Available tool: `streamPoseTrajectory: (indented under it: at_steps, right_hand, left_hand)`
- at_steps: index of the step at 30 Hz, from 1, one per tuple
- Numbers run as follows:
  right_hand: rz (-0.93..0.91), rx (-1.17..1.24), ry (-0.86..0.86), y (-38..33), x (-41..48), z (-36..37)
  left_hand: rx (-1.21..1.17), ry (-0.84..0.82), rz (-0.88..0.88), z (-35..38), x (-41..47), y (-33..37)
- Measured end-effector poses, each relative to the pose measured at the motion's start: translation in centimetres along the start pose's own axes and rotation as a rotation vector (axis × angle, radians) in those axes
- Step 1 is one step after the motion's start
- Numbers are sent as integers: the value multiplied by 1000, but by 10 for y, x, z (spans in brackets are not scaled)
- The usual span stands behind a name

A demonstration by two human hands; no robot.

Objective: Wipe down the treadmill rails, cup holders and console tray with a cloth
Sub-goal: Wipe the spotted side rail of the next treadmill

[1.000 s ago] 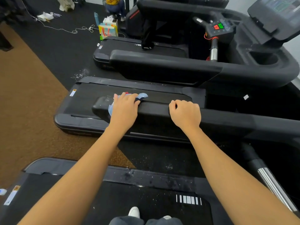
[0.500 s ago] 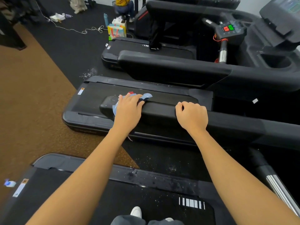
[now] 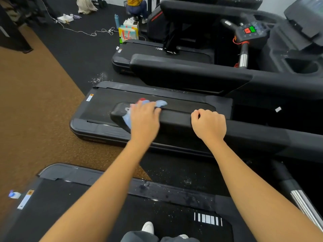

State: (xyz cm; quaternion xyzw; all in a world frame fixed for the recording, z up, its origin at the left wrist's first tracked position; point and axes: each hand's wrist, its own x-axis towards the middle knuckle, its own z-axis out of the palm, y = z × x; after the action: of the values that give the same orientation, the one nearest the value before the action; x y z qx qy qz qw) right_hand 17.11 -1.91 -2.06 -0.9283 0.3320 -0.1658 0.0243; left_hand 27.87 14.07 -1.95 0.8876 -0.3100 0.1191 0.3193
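Observation:
A black padded treadmill rail (image 3: 176,119) runs left to right across the middle of the view. My left hand (image 3: 144,119) presses a light blue cloth (image 3: 127,119) over the rail near its left end; cloth edges stick out to the left and beyond my fingers. My right hand (image 3: 208,125) grips the same rail a short way to the right, fingers curled over its top. A cup holder (image 3: 302,66) and the console (image 3: 251,32) with red and green buttons sit on the treadmill at the far right.
Another treadmill's rail (image 3: 188,74) runs parallel behind. Treadmill decks (image 3: 104,105) lie below, one under my feet. Brown carpet (image 3: 35,102) spreads to the left. A colourful bag (image 3: 128,34), a bottle, cables and a crouching person (image 3: 136,6) are at the back.
My left hand with the cloth has slid slightly along the rail near its left end and looks blurred. The right hand keeps its grip on the rail. The camera view has shifted left.

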Motion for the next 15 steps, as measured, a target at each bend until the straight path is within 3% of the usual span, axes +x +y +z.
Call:
streamPoseTrajectory:
  at_steps: [4,8,15]
  right_hand:
    - [-1,3,4,1,1,-1]
    - [-21,2,8,3,0,-2]
    - [-19,13,12,4,-1,-1]
  left_hand:
    - [-96,-35,78,23,-18,31]
    - [-31,-37,190,14,-10,14]
    - [17,22,-43,-25,15,-54]
